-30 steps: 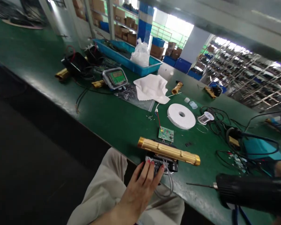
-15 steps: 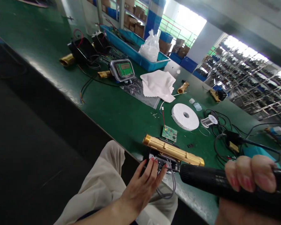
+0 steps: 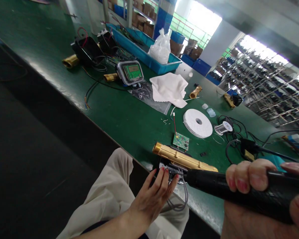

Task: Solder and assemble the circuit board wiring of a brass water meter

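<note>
My right hand is wrapped round a black electric screwdriver, whose thin tip points left into a black meter housing. My left hand holds the housing at the table's front edge, fingertips pressed on its near side close to the screwdriver tip. Along the far side of the housing lies a brass pipe body with a threaded end. A grey cable loops down from the housing over the edge. What the tip touches is hidden by my fingers and the tool.
Behind the pipe lies a green circuit board with a red lead. Farther back are a white reel, a solder spool, a white cloth and a blue tray. A meter with a display sits at left.
My right hand and the screwdriver have moved slightly left and up, and the tool's nose is nearer my left fingers. My left hand stays on the housing.
</note>
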The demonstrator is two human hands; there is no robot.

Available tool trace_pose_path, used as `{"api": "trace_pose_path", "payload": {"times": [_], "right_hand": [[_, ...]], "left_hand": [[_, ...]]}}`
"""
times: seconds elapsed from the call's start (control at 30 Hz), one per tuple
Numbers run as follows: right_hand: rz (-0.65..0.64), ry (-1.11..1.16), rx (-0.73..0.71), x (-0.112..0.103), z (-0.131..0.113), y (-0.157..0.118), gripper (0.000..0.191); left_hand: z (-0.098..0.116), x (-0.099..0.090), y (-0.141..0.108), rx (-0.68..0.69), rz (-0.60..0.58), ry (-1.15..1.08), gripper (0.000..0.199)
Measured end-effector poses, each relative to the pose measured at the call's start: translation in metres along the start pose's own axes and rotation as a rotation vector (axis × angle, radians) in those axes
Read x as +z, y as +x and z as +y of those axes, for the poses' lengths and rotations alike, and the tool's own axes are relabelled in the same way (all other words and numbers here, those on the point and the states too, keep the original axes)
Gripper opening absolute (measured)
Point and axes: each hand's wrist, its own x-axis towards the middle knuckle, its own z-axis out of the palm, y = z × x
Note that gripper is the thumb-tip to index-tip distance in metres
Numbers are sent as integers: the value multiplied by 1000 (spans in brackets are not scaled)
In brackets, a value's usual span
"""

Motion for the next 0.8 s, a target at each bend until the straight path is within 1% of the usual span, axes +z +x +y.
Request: {"api": "trace_pose_path", "payload": {"times": [0.13,0.37,0.57,0.7,0.8], "right_hand": [[-19,18,-8,1,3,0,18],[-36,28,26,0,5,-1,21],[-39,27,24,1,6,0,22],[-42,35,15,6,7,0,22],[-71,-25,37,13,7,1,25]], "left_hand": [[0,2,-1,-4,-13,5,46],[0,0,-1,-1,-21,17,46],[1,0,-1,1,-7,4,46],[1,0,0,-15,11,-6,45],[1,0,0,-21,20,-4,46]]}}
